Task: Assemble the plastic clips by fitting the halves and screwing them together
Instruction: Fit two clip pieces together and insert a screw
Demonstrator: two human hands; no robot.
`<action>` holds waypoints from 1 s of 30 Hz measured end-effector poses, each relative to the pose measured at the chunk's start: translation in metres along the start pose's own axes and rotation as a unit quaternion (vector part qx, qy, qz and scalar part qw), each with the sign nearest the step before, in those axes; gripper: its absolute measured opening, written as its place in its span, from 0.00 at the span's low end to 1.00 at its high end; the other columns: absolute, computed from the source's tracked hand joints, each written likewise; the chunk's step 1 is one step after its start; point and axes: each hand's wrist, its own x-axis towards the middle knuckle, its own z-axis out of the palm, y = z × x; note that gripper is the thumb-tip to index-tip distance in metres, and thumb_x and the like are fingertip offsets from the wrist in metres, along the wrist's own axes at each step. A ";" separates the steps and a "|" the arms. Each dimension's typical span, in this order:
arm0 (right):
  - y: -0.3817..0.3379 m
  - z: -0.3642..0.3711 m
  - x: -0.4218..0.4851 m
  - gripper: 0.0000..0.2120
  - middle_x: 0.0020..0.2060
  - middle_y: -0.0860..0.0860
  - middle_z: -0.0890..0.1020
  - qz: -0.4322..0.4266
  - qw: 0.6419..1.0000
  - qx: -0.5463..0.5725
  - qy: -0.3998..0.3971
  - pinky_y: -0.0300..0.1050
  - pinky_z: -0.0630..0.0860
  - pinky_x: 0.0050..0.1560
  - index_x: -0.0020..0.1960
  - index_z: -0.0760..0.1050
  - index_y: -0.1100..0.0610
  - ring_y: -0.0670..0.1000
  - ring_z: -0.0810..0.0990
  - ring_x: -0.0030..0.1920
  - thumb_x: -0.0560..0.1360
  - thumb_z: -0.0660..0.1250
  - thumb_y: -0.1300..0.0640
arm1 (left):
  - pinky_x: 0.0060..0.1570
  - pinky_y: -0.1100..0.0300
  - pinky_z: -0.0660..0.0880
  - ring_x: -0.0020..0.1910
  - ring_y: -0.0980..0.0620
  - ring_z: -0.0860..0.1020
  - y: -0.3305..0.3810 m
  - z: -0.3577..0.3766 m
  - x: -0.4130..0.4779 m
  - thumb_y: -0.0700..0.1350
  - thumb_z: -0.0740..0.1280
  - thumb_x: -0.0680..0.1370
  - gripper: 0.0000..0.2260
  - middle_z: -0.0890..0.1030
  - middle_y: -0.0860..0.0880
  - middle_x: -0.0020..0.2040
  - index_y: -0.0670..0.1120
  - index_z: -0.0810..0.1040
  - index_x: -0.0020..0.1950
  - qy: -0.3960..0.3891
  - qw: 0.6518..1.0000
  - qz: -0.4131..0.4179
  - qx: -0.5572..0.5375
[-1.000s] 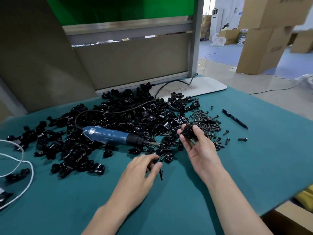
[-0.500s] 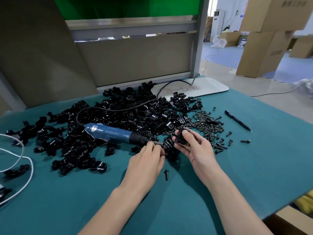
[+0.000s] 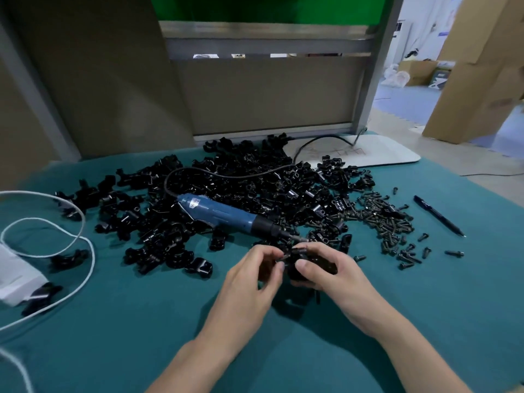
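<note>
The right hand (image 3: 337,279) is curled round a black plastic clip (image 3: 297,268), thumb across its front, and holds it over the teal cloth-covered table (image 3: 141,321). The left hand (image 3: 249,282) meets it from the other side, thumb and forefinger pinched together at the clip's left edge. What those fingertips nip there (a screw, or a lip of the clip itself) is too small and dark to tell, and most of the clip is covered by fingers. Just beyond the hands lies a blue electric screwdriver with a black nose (image 3: 224,214), its bit pointing toward them. A white sticker on its barrel carries print too blurred to read. The tool rests on a wide heap of black plastic clip halves (image 3: 249,177), and its black cable loops back over them. Right of the heap sits a scatter of dark metal screws (image 3: 388,219), and further right lies a black pen (image 3: 438,215). Behind them, a white board (image 3: 391,154) bears faint hand-drawn marks that are not legible. At the left, a white cord (image 3: 88,251) loops across the cloth and is cut off by the frame.
</note>
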 end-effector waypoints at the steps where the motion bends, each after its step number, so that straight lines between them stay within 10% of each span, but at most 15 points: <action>1: 0.000 0.000 0.000 0.11 0.54 0.55 0.87 0.000 1.000 -0.014 0.001 0.52 0.82 0.60 0.58 0.84 0.51 0.55 0.86 0.56 0.76 0.75 0.52 | 0.43 0.73 0.70 0.50 0.61 0.79 0.000 -0.001 0.000 0.51 0.67 0.81 0.04 0.79 0.64 0.49 0.60 0.75 0.54 0.004 1.000 0.007 0.003; 9: 0.002 0.000 -0.004 0.14 0.49 0.46 0.87 -0.037 0.992 -0.122 0.002 0.47 0.81 0.59 0.56 0.82 0.40 0.48 0.87 0.51 0.71 0.73 0.40 | 0.44 0.73 0.70 0.48 0.59 0.79 0.002 -0.005 0.000 0.46 0.68 0.81 0.03 0.79 0.62 0.47 0.53 0.80 0.54 0.028 0.999 0.041 0.010; 30: -0.003 0.004 -0.007 0.11 0.49 0.40 0.86 -0.077 0.975 -0.209 0.002 0.29 0.74 0.52 0.55 0.81 0.39 0.40 0.84 0.51 0.79 0.73 0.54 | 0.40 0.66 0.77 0.36 0.54 0.82 0.004 -0.003 0.007 0.46 0.68 0.81 0.07 0.85 0.50 0.38 0.43 0.82 0.49 -0.009 0.961 -0.124 -0.247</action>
